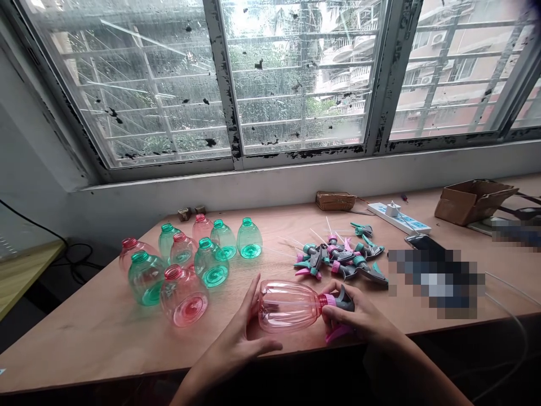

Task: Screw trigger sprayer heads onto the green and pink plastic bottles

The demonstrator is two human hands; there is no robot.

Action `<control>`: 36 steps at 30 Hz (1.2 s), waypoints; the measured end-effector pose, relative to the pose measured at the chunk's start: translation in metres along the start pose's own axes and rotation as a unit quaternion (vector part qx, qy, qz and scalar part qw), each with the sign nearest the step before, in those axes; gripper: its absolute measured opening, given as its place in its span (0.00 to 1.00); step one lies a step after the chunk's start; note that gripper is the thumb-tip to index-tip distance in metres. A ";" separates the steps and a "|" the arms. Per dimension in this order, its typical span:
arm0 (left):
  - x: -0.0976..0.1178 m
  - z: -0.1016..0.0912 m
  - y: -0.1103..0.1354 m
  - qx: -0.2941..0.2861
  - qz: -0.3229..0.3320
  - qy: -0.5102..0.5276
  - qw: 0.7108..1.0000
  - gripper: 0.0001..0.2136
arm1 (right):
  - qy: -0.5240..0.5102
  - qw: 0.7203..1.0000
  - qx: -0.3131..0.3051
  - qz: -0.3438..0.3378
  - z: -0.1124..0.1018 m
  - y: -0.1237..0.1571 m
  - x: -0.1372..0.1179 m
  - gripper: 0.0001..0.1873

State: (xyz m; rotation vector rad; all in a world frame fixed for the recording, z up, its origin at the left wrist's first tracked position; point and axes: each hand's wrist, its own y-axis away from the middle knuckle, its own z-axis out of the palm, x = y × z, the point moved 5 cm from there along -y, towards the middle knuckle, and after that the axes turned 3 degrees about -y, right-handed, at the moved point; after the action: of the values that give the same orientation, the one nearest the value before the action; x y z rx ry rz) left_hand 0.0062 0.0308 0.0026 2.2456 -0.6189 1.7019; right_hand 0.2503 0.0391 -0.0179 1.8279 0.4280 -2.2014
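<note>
Left hand perhaps touches bottle; contact unclear.

One camera on the call, riding on the person's head, and it's looking forward and down across the table! The left hand and right hand sit close, low in the middle, forearms running off the bottom edge. Farther out, the window fills the top (a wide sweep, this one), with the sill climbing gently towards the right.
</note>
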 end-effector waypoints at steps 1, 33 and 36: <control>-0.001 0.000 0.000 0.001 -0.011 0.005 1.000 0.50 | 0.001 1.000 0.000 0.000 0.000 0.000 0.000 0.20; 0.003 0.002 0.001 0.004 0.023 0.020 1.000 0.50 | -0.007 1.000 0.004 0.000 -0.001 -0.004 0.006 0.21; 0.000 0.002 0.002 0.008 0.003 0.029 1.000 0.50 | -0.005 1.000 0.007 0.004 -0.001 -0.005 0.007 0.22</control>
State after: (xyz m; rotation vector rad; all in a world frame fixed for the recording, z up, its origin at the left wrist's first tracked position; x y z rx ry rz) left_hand 0.0069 0.0287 0.0023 2.1988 -0.6025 1.7735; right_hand 0.2485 0.0440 -0.0248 1.8209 0.4041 -2.2128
